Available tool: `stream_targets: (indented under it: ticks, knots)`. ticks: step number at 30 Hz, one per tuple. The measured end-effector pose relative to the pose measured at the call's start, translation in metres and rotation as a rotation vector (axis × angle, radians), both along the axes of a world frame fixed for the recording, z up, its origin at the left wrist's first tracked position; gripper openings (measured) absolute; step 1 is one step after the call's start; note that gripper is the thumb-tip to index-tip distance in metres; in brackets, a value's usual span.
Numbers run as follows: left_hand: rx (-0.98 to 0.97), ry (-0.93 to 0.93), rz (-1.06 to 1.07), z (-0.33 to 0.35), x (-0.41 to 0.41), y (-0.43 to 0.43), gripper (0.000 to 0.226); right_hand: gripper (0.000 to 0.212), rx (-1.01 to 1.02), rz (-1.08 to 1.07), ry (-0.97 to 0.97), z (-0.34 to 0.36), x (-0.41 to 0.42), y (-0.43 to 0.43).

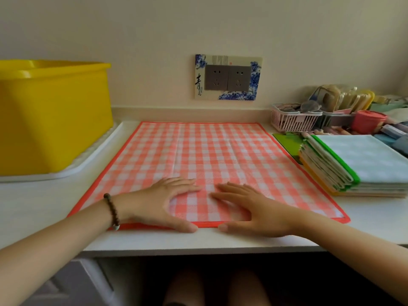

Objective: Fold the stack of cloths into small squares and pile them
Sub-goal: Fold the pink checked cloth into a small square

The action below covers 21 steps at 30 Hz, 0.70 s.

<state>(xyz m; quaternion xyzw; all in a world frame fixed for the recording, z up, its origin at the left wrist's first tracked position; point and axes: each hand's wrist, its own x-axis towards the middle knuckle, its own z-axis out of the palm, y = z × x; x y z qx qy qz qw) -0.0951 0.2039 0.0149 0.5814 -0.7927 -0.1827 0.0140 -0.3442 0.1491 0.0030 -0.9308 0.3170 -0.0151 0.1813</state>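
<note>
The orange-checked cloth (209, 155) lay opened flat on the white counter (39, 208), with its fold creases showing. Taking its middle as the dial's centre and the wall as 12, both hands sat at 6, near the front hem. The left hand (163, 202) lay palm down with its fingers straight and slightly spread, pressing the fabric, and its thumb reached across the hem. The right hand (249, 208) mirrored it just beside, flat and open-fingered, with its thumb tip at the hem too. The fingertips pointed toward each other without quite meeting. A beaded bracelet (111, 208) circled the left wrist.

At 3 the stack of cloths (362, 164) stood beside the spread cloth. Its right part was cut off by the frame, and the layers below the pale top sheet were hard to count. A green board (287, 142) showed only partly from under it. At 2 a pink basket (293, 122) and a pink lidded cup (367, 121) sat among blurred clutter that could not be made out. At 9 to 10 a yellow tub (55, 120) rested on a white tray (88, 160), both clipped by the left edge. At 12 a socket plate (227, 78) hung on the wall.
</note>
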Motion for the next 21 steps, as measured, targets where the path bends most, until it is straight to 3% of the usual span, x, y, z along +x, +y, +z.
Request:
stream_targets:
  ticks: [6,10,14,18,21]
  knots:
    - [-0.095,0.012,-0.021,0.004,-0.001,0.004,0.075,0.067,-0.04,0.017,-0.026,0.005,-0.006,0.003]
    - [-0.075,0.067,0.001,0.011,-0.001,0.004,0.06,0.04,0.009,-0.002,-0.184,0.013,-0.005,0.0]
    - [-0.002,0.218,0.032,0.028,-0.004,0.0,0.036,0.017,-0.033,-0.002,-0.193,0.031,-0.001,-0.006]
    - [-0.045,0.335,0.023,0.053,-0.002,-0.014,0.011,0.018,-0.142,-0.008,-0.151,0.058,0.011,-0.023]
    - [-0.085,0.324,0.04,0.073,0.002,-0.03,0.01,0.018,-0.285,-0.029,-0.14,0.079,0.02,-0.04]
